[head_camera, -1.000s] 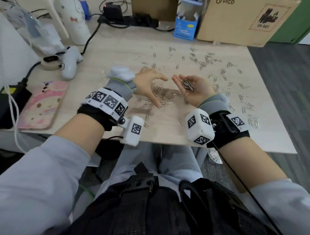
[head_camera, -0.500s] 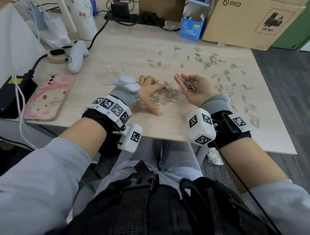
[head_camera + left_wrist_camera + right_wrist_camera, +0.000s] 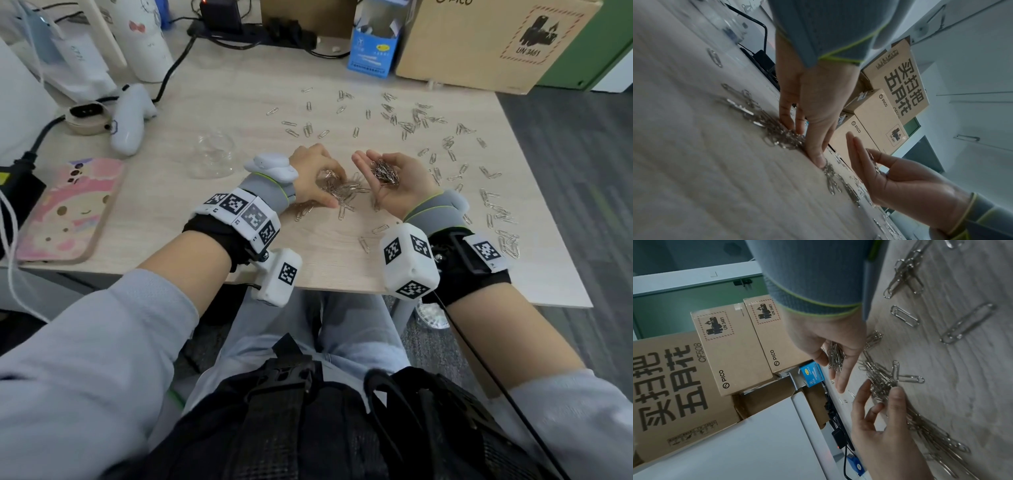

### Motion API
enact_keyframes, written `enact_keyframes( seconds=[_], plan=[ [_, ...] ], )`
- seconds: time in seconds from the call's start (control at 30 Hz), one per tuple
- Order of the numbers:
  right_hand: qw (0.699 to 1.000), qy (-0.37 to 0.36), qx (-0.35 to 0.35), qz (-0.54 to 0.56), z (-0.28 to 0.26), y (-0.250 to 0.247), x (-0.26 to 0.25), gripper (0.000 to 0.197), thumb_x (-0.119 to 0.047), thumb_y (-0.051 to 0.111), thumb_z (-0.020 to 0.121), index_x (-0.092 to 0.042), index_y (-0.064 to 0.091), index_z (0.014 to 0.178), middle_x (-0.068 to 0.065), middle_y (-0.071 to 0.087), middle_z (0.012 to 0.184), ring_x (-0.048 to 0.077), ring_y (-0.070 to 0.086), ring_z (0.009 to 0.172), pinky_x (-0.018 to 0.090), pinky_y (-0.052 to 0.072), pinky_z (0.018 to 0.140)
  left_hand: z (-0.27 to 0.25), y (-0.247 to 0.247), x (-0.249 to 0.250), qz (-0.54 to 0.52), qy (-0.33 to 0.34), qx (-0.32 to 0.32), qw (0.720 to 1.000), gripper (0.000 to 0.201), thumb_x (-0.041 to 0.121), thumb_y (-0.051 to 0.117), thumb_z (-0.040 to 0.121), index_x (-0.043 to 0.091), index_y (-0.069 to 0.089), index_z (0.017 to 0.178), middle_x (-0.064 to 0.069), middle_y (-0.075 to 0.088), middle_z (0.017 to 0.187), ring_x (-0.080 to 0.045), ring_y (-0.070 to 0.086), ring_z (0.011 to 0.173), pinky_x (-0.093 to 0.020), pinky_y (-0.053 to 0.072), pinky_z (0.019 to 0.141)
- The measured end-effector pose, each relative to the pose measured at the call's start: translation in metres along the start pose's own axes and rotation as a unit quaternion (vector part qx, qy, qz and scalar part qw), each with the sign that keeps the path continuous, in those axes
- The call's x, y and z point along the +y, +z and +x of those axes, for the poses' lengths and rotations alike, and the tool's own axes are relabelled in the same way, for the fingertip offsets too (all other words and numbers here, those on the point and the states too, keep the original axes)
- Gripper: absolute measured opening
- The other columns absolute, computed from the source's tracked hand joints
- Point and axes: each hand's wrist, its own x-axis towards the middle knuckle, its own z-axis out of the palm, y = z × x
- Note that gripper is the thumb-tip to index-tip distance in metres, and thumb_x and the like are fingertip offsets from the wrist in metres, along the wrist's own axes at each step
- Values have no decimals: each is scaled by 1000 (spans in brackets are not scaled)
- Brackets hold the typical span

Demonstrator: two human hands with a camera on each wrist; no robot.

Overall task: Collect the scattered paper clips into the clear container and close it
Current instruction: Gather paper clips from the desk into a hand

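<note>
A heap of paper clips (image 3: 346,193) is gathered on the wooden table (image 3: 239,85) between the two hands. The left hand (image 3: 313,174) is laid over the heap, palm down, with thumb and fingertips pressed onto the clips; the fingers are bent around the pile, though it cannot be told whether any clips are actually pinched. In the left wrist view the thumb tip (image 3: 819,160) is seen touching the table at the edge of the heap.

The right hand (image 3: 394,181) is held palm up just beside the heap, fingers nearly straight, and a bundle of clips (image 3: 385,171) is cradled in the cupped palm, not clamped.

Many more clips (image 3: 411,118) are scattered across the far and right parts of the table. The clear container (image 3: 214,154) is set on the table to the left of the left hand, apart from it, with its mouth uncovered.

A pink phone (image 3: 65,209) and a white controller (image 3: 132,118) are placed further left.
</note>
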Motion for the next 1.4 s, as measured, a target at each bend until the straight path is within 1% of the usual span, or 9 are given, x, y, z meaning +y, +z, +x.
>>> enact_keyframes(
  seconds=[0.13, 0.37, 0.57, 0.67, 0.8, 1.03, 1.17, 1.27, 1.4],
  plan=[
    [1000, 1, 3, -4, 2, 0, -2, 24, 0, 36, 96, 10, 57, 89, 28, 62, 89, 38, 62, 83, 37, 56, 74, 8, -1, 3, -25, -2, 28, 999, 32, 26, 77, 70, 17, 67, 99, -2, 49, 99, -19, 51, 85, -34, 45, 82],
    [1000, 7, 12, 1, 8, -4, -3, 24, 0, 36, 96, 11, 56, 87, 28, 64, 80, 39, 62, 82, 37, 56, 73, 21, 0, 4, 30, 13, 38, 999, 22, 23, 69, 79, 13, 66, 99, -1, 53, 95, -20, 50, 86, -28, 35, 69],
    [1000, 0, 29, -3, 14, -10, -7, 22, 1, 37, 95, 9, 55, 86, 29, 59, 90, 41, 59, 102, 41, 57, 70, 26, -3, 0, -146, -19, 37, 988, 10, 12, 72, 77, 14, 63, 81, -1, 55, 70, -11, 56, 46, -14, 45, 40],
    [999, -3, 36, -19, 15, -10, -8, 24, -1, 37, 95, 9, 55, 85, 27, 58, 91, 38, 60, 93, 43, 56, 73, 30, -10, 3, -196, 10, 48, 979, 16, 12, 73, 76, 20, 59, 72, 2, 56, 63, 3, 54, 39, -16, 45, 47],
    [998, -2, 54, -45, 12, -7, -8, 24, -4, 39, 96, 6, 55, 80, 20, 63, 75, 35, 61, 92, 40, 56, 71, 36, -20, 23, -295, 73, 35, 952, 21, 4, 70, 77, 21, 59, 70, 1, 60, 63, -1, 61, 46, -15, 53, 52],
    [998, 30, 11, -47, 10, 2, -8, 31, -9, 31, 100, -4, 56, 82, 11, 69, 61, 21, 64, 65, 26, 56, 56, 48, -13, 57, -189, 98, 31, 976, 20, 14, 78, 69, 14, 70, 87, 4, 61, 70, 6, 53, 51, -10, 46, 54],
    [996, 45, 18, 73, 10, -10, -14, 26, -6, 33, 100, 9, 53, 91, 25, 57, 97, 36, 59, 98, 39, 59, 53, 49, -16, 56, -224, 84, 116, 964, 16, 11, 71, 75, 11, 68, 91, 1, 61, 80, 3, 54, 52, -10, 42, 45],
    [991, 39, 22, 127, 5, -17, -21, 32, -8, 31, 101, 12, 54, 89, 28, 56, 91, 35, 48, 127, 51, 51, 73, 48, -16, 45, -185, 47, 154, 970, 16, 13, 68, 77, 10, 69, 93, 4, 62, 82, 12, 53, 56, -12, 48, 59],
    [989, 39, 22, 140, -1, -21, -24, 33, -8, 30, 101, 11, 54, 89, 28, 55, 91, 34, 46, 129, 43, 47, 84, 32, -4, 44, -53, 18, 5, 998, 45, 38, 80, 64, 25, 65, 105, 2, 54, 108, -10, 46, 100, -24, 40, 87]
  ],
)
